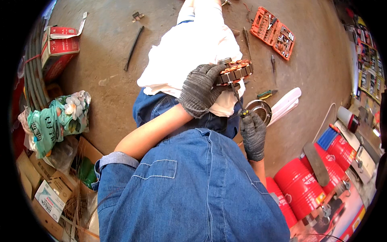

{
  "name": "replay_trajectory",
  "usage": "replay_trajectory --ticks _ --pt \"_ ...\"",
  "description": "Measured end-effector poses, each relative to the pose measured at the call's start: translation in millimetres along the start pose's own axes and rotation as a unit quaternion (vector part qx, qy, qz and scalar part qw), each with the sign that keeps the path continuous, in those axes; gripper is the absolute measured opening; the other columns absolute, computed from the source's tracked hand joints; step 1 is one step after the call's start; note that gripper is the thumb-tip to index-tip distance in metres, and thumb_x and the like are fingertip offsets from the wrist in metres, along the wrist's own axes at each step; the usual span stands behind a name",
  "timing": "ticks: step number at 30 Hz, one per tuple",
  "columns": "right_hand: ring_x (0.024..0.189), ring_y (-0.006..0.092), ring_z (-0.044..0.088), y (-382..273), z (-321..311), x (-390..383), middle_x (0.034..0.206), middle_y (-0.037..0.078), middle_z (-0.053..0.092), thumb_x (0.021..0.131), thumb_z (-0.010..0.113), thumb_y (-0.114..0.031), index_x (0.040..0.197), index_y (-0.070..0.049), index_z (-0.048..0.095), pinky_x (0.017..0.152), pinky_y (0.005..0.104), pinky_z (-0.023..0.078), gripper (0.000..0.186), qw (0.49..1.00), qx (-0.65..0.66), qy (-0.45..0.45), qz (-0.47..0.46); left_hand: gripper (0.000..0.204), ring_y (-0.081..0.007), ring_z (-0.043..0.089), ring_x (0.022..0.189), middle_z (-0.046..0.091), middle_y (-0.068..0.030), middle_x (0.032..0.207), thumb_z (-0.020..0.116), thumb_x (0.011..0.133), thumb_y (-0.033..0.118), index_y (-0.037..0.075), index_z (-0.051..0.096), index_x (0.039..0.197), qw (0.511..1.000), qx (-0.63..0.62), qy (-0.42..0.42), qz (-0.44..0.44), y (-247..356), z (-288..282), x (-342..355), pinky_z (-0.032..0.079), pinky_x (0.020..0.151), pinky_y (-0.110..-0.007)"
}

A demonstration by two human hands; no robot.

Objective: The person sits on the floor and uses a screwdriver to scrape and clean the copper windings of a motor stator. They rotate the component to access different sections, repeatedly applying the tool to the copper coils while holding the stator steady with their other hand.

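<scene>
My gloved left hand point(199, 88) is closed on a motor stator point(238, 72) with copper windings and dark laminations, held above a white cloth point(169, 68) on my lap. My gloved right hand point(252, 135) grips a screwdriver point(244, 113) with a black and yellow handle; its shaft reaches up to the stator's underside. Just right of that hand is a round metal housing point(267, 111), partly hidden, beside long white blade-like pieces point(285, 103). Yellow-and-green pliers point(266, 95) lie nearby on the floor.
An orange socket-tool case point(273, 34), loose tools and a black hose piece point(134, 48) lie on the floor ahead. At left are coiled cables point(34, 76), a red box point(60, 60), a floral bag point(60, 121) and cardboard point(48, 181). Red drums point(298, 189) and shelving point(369, 68) stand at right.
</scene>
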State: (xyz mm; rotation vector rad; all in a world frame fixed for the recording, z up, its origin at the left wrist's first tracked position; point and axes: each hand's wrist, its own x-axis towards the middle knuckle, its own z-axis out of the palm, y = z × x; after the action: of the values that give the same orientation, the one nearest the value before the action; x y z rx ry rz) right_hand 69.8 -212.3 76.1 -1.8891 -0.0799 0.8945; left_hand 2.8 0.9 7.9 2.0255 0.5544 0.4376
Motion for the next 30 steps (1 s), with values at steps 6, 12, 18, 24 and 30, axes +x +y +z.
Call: replay_trajectory --ticks 6,12,18,24,30 --pt "0.077 0.0089 0.056 1.2 -22.9 7.9 0.087 0.000 0.063 0.096 0.062 -0.014 0.101 0.002 0.065 0.067 0.0251 0.048 0.016 0.996 -0.066 -0.051 0.027 0.053 -0.0333 0.064 0.094 0.064 -0.0158 0.109 0.076 0.075 0.016 0.011 0.060 0.125 1.000 0.019 0.012 0.014 2.3 1.0 -0.2 0.052 0.083 -0.042" --pt "0.074 0.0127 0.061 -23.3 -2.6 1.7 0.085 0.004 0.066 0.094 0.066 -0.017 0.108 0.002 0.067 0.068 0.0272 0.050 0.023 0.970 -0.185 0.020 -0.153 0.051 -0.0323 0.064 0.090 0.064 -0.0160 0.105 0.075 0.075 0.015 0.009 0.060 0.123 0.999 0.019 0.025 0.008 -3.1 1.8 -1.7 0.051 0.082 -0.042" --pt "0.085 0.0243 0.068 -8.3 17.7 -1.9 0.095 0.015 0.070 0.088 0.071 -0.014 0.108 0.002 0.067 0.078 0.0352 0.053 0.026 0.938 -0.246 0.070 -0.234 0.051 -0.0310 0.063 0.083 0.063 -0.0150 0.097 0.076 0.075 0.019 0.008 0.059 0.123 1.000 0.003 0.018 -0.014 -4.0 -2.1 2.5 0.051 0.076 -0.042" --pt "0.084 0.0304 0.070 -23.9 24.3 -10.4 0.095 0.018 0.071 0.086 0.073 -0.018 0.108 0.001 0.068 0.076 0.0384 0.054 0.029 0.902 -0.335 0.088 -0.257 0.053 -0.0312 0.063 0.079 0.062 -0.0135 0.085 0.072 0.079 0.032 0.009 0.058 0.125 0.998 0.048 -0.046 -0.013 10.4 -20.4 13.5 0.050 0.072 -0.042" --pt "0.086 0.0323 0.070 -76.0 17.6 -25.0 0.096 0.019 0.070 0.087 0.070 -0.017 0.108 0.001 0.067 0.077 0.0388 0.054 0.028 0.918 -0.361 0.061 -0.153 0.056 -0.0322 0.063 0.078 0.062 -0.0136 0.081 0.073 0.080 0.035 0.007 0.058 0.125 0.991 0.098 -0.087 0.007 11.3 -16.5 14.2 0.050 0.071 -0.044"
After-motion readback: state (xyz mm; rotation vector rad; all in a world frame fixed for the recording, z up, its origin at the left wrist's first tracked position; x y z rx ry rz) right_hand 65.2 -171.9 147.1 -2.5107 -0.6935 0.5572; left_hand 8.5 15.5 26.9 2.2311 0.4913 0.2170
